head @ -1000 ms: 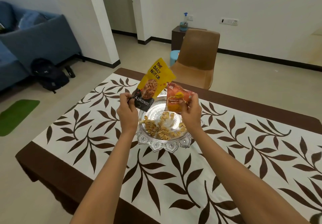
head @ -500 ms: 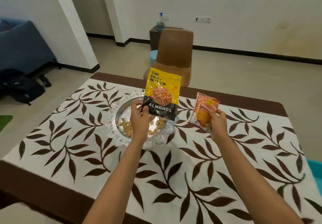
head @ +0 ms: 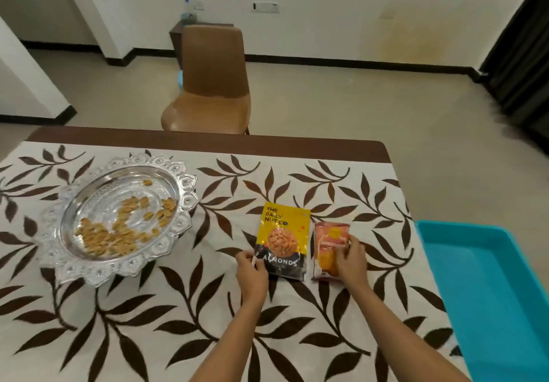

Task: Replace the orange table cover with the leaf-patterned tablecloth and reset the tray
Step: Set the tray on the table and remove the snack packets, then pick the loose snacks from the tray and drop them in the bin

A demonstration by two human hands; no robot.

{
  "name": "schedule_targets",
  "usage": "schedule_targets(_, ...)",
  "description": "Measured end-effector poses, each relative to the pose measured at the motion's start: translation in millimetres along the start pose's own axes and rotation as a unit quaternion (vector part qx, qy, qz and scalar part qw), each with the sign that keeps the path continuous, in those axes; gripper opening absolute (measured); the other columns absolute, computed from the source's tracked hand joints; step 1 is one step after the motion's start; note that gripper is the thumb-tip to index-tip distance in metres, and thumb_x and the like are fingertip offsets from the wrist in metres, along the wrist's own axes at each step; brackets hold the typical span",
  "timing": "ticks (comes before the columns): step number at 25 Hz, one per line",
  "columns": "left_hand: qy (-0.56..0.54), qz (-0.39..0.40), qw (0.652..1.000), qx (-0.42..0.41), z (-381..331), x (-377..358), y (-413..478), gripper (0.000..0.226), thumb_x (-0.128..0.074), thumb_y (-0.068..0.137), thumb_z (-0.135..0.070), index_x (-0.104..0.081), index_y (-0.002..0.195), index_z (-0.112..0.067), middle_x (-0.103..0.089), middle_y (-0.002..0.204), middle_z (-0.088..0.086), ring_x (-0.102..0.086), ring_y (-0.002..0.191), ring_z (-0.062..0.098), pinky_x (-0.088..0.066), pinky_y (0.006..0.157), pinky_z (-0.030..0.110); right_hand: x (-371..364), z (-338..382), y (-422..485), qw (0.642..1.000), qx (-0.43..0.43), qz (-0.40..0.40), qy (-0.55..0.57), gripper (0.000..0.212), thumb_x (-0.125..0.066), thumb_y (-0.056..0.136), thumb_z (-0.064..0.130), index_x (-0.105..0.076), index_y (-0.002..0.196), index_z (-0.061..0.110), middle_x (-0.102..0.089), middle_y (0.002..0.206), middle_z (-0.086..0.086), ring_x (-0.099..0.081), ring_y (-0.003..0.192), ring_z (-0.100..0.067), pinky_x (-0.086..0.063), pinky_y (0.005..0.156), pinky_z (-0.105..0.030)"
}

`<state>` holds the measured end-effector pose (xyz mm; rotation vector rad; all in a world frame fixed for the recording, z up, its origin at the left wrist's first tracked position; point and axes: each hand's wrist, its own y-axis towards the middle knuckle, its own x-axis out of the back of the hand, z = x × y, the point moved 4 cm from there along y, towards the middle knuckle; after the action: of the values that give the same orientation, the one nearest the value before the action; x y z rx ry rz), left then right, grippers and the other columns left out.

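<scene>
Plainly "ALMONDS" on yellow pouch (head: pixel 282 243)

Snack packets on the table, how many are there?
2. The yellow almonds packet lies flat by the left hand. The orange packet lies right beside it, under the right hand. None seems hidden.

Soft, even indoor light, faint shadows, slight motion blur, wide-angle bending at edges.
</scene>
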<state>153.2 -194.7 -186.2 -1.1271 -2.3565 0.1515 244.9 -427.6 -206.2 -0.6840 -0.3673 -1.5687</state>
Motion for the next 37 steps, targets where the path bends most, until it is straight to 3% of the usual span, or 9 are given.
schedule_targets(5, 0.223, 0.002, 0.96, -0.17, -2.1, -20.8, -1.5, 0.038, -0.054, 0.092, -0.007, -0.052, 0.13, -0.014, -0.043, 0.143, 0.003, -0.031, 0.137, 0.022, -0.03, 0.112, 0.032, -2.0, 11.3, -9.6, 0.96, 0.181, 0.031, -0.21, 0.06, -0.023, 0.1, 0.046, -0.017, 0.153, 0.018, -0.016, 0.159, -0.008, -0.013, 0.147, -0.027, -0.019, 0.118, -0.044)
schedule_targets(8, 0.222, 0.036, 0.965, -0.136, -1.5, -16.1, -2.5, 0.039, -0.05, 0.096, -0.015, -0.048, 0.135, -0.014, -0.03, 0.152, 0.008, -0.014, 0.144, 0.025, -0.024, 0.118, 0.039, -12.5, 2.4, -6.9, 0.931, 0.199, 0.115, -0.285, 0.077, 0.008, 0.089, 0.061, -0.002, 0.154, 0.021, 0.002, 0.162, -0.004, 0.013, 0.147, -0.021, 0.001, 0.12, -0.048)
schedule_targets(16, 0.061, -0.125, 0.948, -0.286, -107.6, 125.4, 0.5, 0.029, -0.051, 0.097, -0.021, -0.051, 0.126, -0.017, -0.049, 0.129, -0.001, -0.042, 0.118, -0.001, -0.037, 0.1, 0.017, -62.7, 198.9, -49.7, 0.935, 0.337, 0.113, -0.015, 0.059, -0.032, 0.1, 0.04, -0.024, 0.15, 0.011, -0.008, 0.161, -0.005, 0.001, 0.148, -0.013, -0.015, 0.121, -0.039)
schedule_targets(19, 0.094, -0.219, 0.944, -0.228, -108.9, 221.5, 55.6, 0.029, -0.051, 0.096, -0.013, -0.052, 0.125, -0.013, -0.053, 0.127, 0.005, -0.043, 0.12, 0.015, -0.035, 0.096, 0.026, -121.5, 294.0, -80.3, 0.861, 0.469, 0.193, -0.045, 0.06, -0.036, 0.101, 0.038, -0.019, 0.152, 0.01, -0.005, 0.161, -0.006, 0.005, 0.148, -0.011, 0.0, 0.118, -0.02)
schedule_targets(22, 0.216, -0.221, 0.943, -0.125, -72.6, 283.8, 105.7, 0.043, -0.049, 0.094, -0.012, -0.043, 0.136, -0.006, -0.046, 0.139, 0.016, -0.034, 0.134, 0.03, -0.026, 0.11, 0.04, -191.0, 337.1, -91.1, 0.801, 0.518, 0.258, -0.156, 0.068, -0.029, 0.102, 0.045, -0.004, 0.153, 0.008, 0.004, 0.161, -0.008, 0.011, 0.148, -0.018, 0.005, 0.12, -0.033)
schedule_targets(25, 0.388, -0.19, 0.898, -0.08, -42.3, 300.1, 123.9, 0.058, -0.044, 0.095, -0.022, -0.027, 0.148, -0.008, -0.02, 0.156, 0.019, -0.001, 0.147, 0.035, 0.009, 0.116, 0.048, -244.4, 337.6, -89.4, 0.799, 0.45, 0.279, -0.285, 0.074, -0.021, 0.1, 0.053, 0.004, 0.153, 0.008, 0.007, 0.16, -0.014, 0.011, 0.148, -0.024, 0.005, 0.12, -0.042)
schedule_targets(28, 0.455, -0.156, 0.872, -0.092, -24.4, 300.2, 125.3, 0.054, -0.031, 0.099, -0.028, -0.026, 0.15, -0.009, -0.011, 0.159, 0.015, 0.005, 0.148, 0.03, 0.017, 0.113, 0.047, -269.7, 328.2, -102.2, 0.802, 0.366, 0.282, -0.378, 0.074, -0.017, 0.1, 0.053, 0.005, 0.152, 0.006, 0.01, 0.159, -0.02, 0.011, 0.147, -0.031, 0.007, 0.119, -0.043)
schedule_targets(33, 0.305, -0.231, 0.905, -0.188, -32.0, 303.9, 110.0, 0.037, -0.029, 0.1, -0.02, -0.054, 0.126, -0.01, -0.064, 0.122, 0.01, -0.049, 0.127, 0.025, -0.007, 0.121, 0.043, -291.2, 346.2, -147.0, 0.769, 0.424, 0.415, -0.238, 0.063, -0.022, 0.104, 0.037, 0.008, 0.152, 0.008, 0.018, 0.159, -0.01, 0.017, 0.146, -0.023, 0.01, 0.117, -0.034)
schedule_targets(37, 0.12, -0.266, 0.94, -0.176, -31.3, 316.9, 103.0, 0.029, -0.033, 0.102, -0.019, -0.05, 0.124, -0.013, -0.063, 0.1, 0.007, -0.06, 0.093, 0.024, -0.045, 0.097, 0.048, -301.9, 361.7, -148.7, 0.736, 0.518, 0.387, -0.201, 0.065, -0.037, 0.098, 0.042, -0.02, 0.151, 0.007, -0.016, 0.158, -0.015, -0.009, 0.146, -0.031, -0.007, 0.117, -0.036)
